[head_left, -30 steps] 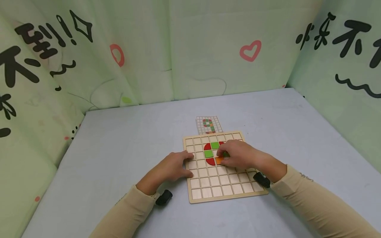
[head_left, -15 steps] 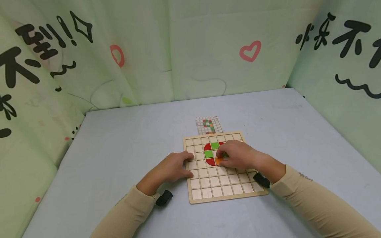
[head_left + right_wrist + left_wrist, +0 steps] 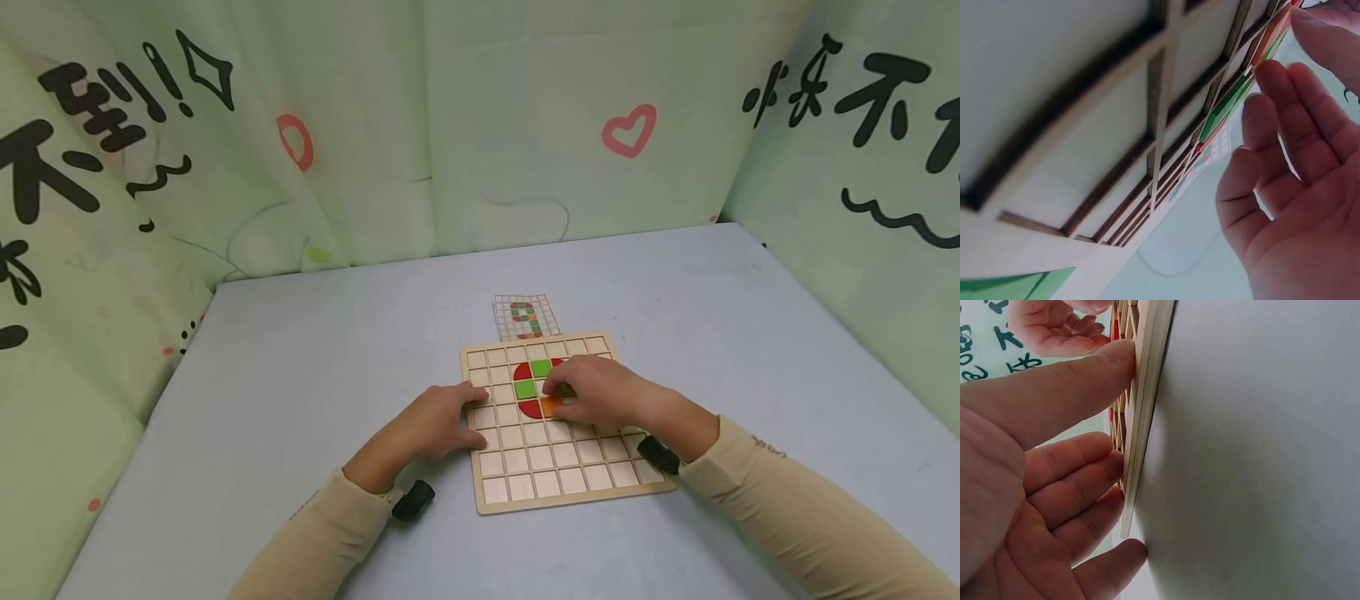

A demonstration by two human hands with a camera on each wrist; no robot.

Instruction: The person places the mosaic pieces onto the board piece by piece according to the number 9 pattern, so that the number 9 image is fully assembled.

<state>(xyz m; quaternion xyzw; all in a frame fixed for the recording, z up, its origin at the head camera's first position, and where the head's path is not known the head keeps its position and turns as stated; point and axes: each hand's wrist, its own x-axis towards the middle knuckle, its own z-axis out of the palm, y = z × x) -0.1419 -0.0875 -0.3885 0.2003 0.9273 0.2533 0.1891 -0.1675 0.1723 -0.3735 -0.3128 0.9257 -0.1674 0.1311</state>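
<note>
A light wooden grid board lies on the table, holding red, green and orange tiles in its upper middle. My left hand rests at the board's left edge, thumb and fingers spread against the frame, as the left wrist view also shows. My right hand reaches over the board, thumb and fingertips at opposite sides of the orange tile. Nearby are a red quarter-round tile, a green tile and another green tile. The right hand partly covers further tiles. In the right wrist view a green tile stands slightly above the grid.
Behind the board lies a pattern card with a coloured figure on a grid. The white table is bordered by pale green printed curtains. A black wrist camera sits at the left cuff, another at the right.
The right fingertips shift very slightly left at the orange tile. The left hand, board and card stay in place.
</note>
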